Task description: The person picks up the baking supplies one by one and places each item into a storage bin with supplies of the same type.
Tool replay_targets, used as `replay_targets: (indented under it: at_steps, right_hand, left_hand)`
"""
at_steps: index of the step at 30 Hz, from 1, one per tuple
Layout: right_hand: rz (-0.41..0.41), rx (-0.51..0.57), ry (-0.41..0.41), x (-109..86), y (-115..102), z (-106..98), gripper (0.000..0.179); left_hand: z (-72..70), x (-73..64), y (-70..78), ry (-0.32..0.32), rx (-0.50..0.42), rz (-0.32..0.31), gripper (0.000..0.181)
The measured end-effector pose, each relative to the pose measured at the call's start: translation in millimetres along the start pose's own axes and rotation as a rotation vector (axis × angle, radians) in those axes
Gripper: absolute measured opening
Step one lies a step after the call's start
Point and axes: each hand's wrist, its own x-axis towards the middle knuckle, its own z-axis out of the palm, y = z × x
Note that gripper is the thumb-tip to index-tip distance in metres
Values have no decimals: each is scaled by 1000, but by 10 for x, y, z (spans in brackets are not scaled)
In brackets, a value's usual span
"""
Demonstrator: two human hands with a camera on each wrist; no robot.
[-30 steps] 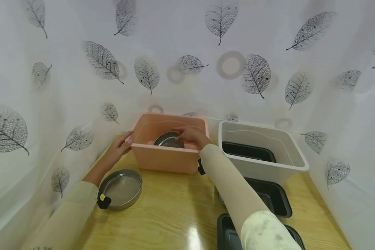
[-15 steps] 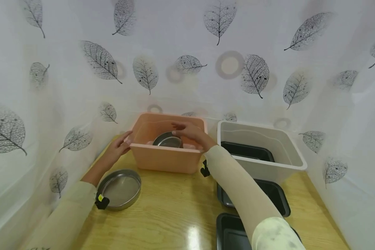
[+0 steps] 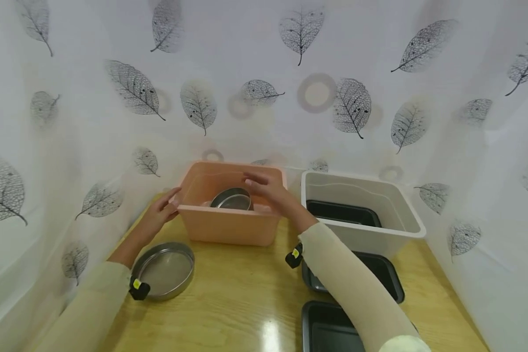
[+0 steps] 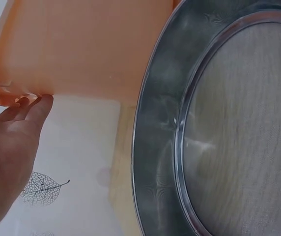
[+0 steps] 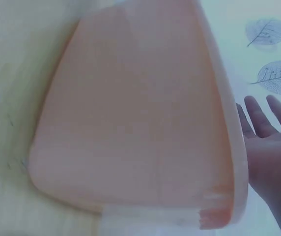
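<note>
My left hand (image 3: 160, 211) grips the left rim of a pink plastic bin (image 3: 229, 229); in the left wrist view its fingers (image 4: 38, 110) curl under the rim. Inside the bin leans a round metal sieve (image 3: 235, 200), partly hidden by the front wall. Above the bin's right side hovers my right hand (image 3: 270, 190), holding nothing. Its fingers (image 5: 261, 120) are spread and loosely extended in the right wrist view. A larger round sieve (image 3: 186, 266) with a fine mesh bottom lies on the table beside my left forearm.
Right of the pink bin stands a white bin (image 3: 356, 234) with a dark rectangular pan (image 3: 343, 213) inside. Two more dark loaf-type pans, a farther one (image 3: 385, 276) and a nearer one (image 3: 330, 335), lie in front, partly under my right forearm. A leaf-printed curtain (image 3: 264, 132) encloses the table.
My right hand has let go of the sieve in the pink bin and lifted up and back from it. My left hand stays on the rim. The view has shifted slightly.
</note>
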Motion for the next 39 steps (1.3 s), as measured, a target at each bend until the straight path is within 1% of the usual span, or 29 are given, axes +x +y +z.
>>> replay_targets:
  at_steps: [4,11,14,18,22,24,25,29,33,39]
  right_hand:
    - [-4,59,21,-107,10,95,48]
    - [-68,68,38,-243,-71,234,46]
    - [-79,37,43,-292,-118,303,45]
    - [-99,-26,12,-371,-173,440,44]
    - [-135,-30,-40,-472,-204,631,44]
    - [-156,3,-59,-516,-200,723,43]
    - [-158,15,-57,-540,-196,767,43]
    - [-154,123,-46,-627,-153,911,44]
    - [-136,213,0,-698,-53,1010,43]
    - [-117,271,77,-772,186,1151,44]
  left_hand:
    - [2,-17,12,17,6,-12,58]
    - [-1,-5,8,12,-6,-47,60]
    - [3,-9,-6,20,-7,-44,62]
    - [9,-17,-20,30,-11,-27,62]
    - [12,-38,-24,48,-15,-9,62]
    - [9,-42,-20,52,-19,0,61]
    - [9,-41,-20,52,-22,4,61]
    - [13,-29,-15,55,-29,16,61]
    - [17,-25,-26,59,-22,19,62]
    - [12,-27,-48,60,-27,22,62]
